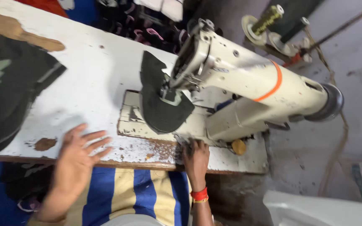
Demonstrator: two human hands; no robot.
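Observation:
A cream sewing machine (248,79) with an orange band stands on a worn white table (93,79). A dark, curved piece of fabric (160,102) lies under its needle area. My left hand (78,157) hovers at the table's near edge with its fingers spread and nothing in it. My right hand (196,158) rests on the table edge just below the machine's base, fingers curled against it. It wears a red band at the wrist. What its fingertips touch is hard to make out.
A pile of dark fabric pieces (9,88) lies at the table's left end. Thread spools (269,21) stand behind the machine. Striped blue and yellow cloth (135,192) covers my lap. A white object (323,209) sits at the lower right on the grey floor.

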